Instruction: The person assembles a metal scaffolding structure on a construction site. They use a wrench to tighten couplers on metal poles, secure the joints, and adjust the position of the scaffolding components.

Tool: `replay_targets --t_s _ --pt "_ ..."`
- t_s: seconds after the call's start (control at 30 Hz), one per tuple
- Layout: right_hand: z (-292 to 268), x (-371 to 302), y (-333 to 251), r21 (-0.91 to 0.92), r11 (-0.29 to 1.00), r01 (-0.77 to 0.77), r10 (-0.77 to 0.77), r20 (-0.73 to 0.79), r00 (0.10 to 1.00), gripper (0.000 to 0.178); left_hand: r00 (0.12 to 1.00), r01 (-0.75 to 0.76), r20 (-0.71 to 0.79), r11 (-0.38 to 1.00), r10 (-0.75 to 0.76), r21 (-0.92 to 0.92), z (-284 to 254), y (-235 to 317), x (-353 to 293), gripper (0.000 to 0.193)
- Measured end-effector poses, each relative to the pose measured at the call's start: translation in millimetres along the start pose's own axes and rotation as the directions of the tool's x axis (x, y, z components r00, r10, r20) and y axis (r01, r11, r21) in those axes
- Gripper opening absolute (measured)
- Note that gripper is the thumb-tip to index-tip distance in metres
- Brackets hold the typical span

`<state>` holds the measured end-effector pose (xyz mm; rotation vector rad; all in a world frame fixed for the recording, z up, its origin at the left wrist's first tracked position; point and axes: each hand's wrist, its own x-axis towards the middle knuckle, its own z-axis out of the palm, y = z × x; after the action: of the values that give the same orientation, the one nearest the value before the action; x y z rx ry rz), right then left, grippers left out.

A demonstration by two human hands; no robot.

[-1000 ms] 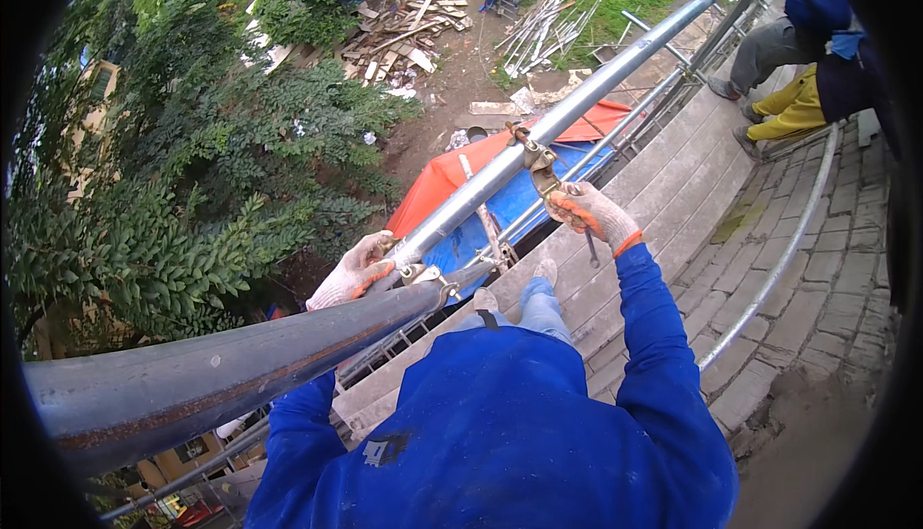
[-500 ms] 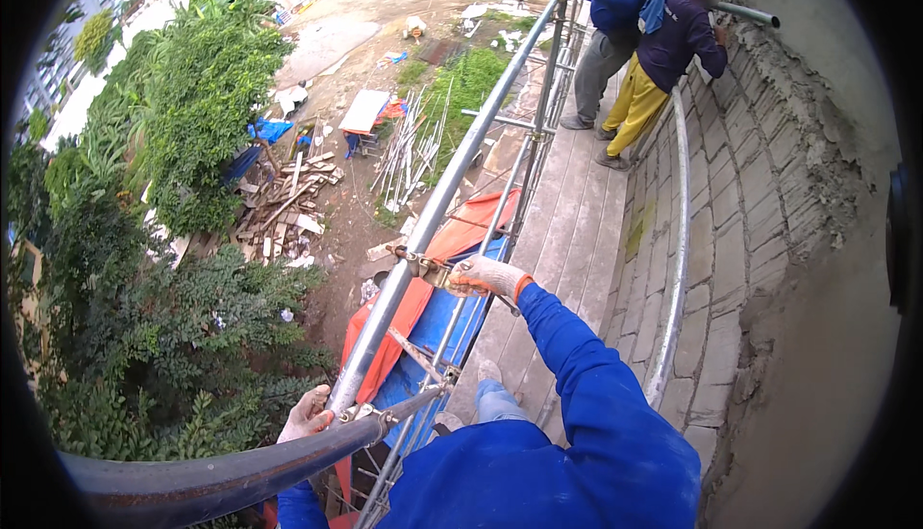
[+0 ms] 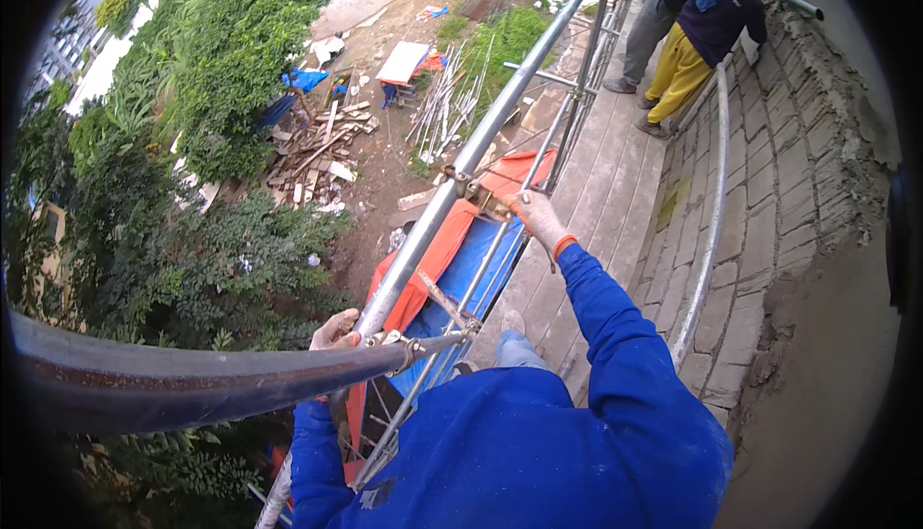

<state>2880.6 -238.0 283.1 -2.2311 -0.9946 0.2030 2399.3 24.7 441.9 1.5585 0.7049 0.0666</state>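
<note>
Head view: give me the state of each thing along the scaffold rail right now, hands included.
Left hand: gloved, gripping the guardrail.
Right hand: gloved, on the coupler.
Guardrail pipe: fixed, running away along the platform edge.
Coupler: clamped on the rail.
Plank platform: laid flat, two people standing at its far end.

A long grey steel scaffold rail [image 3: 481, 149] runs diagonally, with a rusty clamp [image 3: 460, 183] at mid-length.

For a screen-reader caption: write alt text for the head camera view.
A person in a blue jacket, seen from above on a high scaffold walkway, grips the long steel guardrail pipe with the gloved left hand and reaches the gloved right hand to a pipe clamp further along. Two other workers stand further along; trees and debris lie far below.
</note>
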Motion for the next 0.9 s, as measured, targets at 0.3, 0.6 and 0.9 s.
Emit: replay_targets --t_s 0.3,0.6,0.9 --pt "44 -195 -143 0.762 0.491 -0.423 0.27 0.328 0.905 0.015 0.994 0.102 -0.023 0.99 -0.105 -0.098 -1 3 10 0.048" --pt "59 -191 -253 0.723 0.592 -0.357 -0.076 0.491 0.868 0.037 0.981 0.19 0.072 0.973 -0.181 -0.135 10 29 14 0.044" --pt "60 -158 -261 0.719 0.535 -0.444 -0.13 0.589 0.797 0.031 0.952 0.279 -0.154 0.958 -0.266 0.068 13 23 14 0.04"
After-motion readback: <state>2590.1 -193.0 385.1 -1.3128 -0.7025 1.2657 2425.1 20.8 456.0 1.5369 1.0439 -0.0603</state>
